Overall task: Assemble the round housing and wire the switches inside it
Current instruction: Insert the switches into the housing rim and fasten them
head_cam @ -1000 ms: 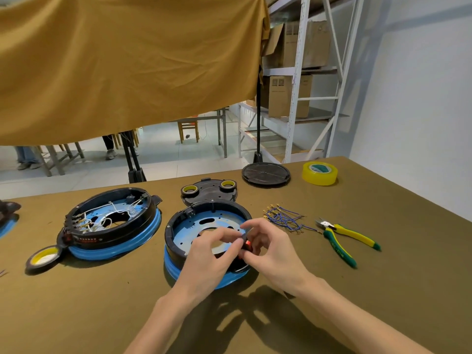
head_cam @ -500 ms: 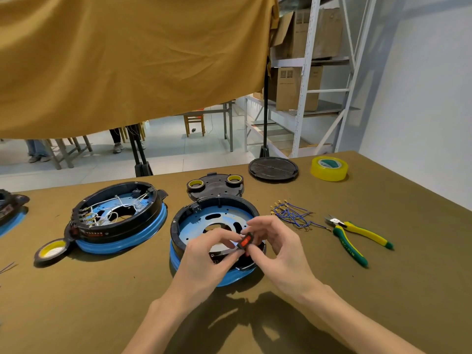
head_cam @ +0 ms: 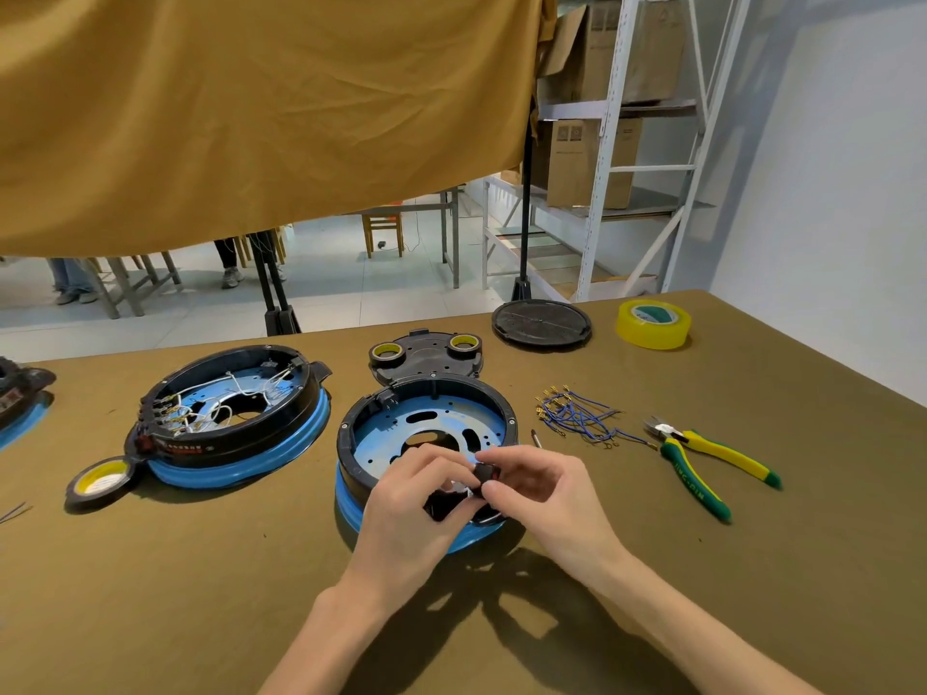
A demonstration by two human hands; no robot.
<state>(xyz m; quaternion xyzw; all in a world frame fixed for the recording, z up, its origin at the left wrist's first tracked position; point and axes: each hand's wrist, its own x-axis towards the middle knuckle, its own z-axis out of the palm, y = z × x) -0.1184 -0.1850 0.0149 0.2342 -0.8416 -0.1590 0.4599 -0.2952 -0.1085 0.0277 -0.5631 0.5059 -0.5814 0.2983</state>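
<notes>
A round black housing (head_cam: 501,401) with a blue perforated plate inside and a blue base ring stands at the table's centre. Over its near rim, my left hand (head_cam: 409,514) and my right hand (head_cam: 544,494) pinch a small black rocker switch (head_cam: 485,475) with a red face between their fingertips. White bits show under the switch, too small to identify. The near wall of the housing is hidden behind my hands. A bundle of blue wires (head_cam: 577,418) with brass terminals lies to the right of the housing.
A second housing (head_cam: 236,423), wired with white leads, sits at left beside a tape roll (head_cam: 100,481). Green-yellow pliers (head_cam: 702,461) lie at right. A black plate (head_cam: 426,356) carrying two tape rolls, a round black lid (head_cam: 542,323) and yellow tape (head_cam: 653,324) stand farther back.
The switch has turned between my fingertips, so less of its red face shows. Both hands stay over the housing's near rim; the camera has tilted slightly.
</notes>
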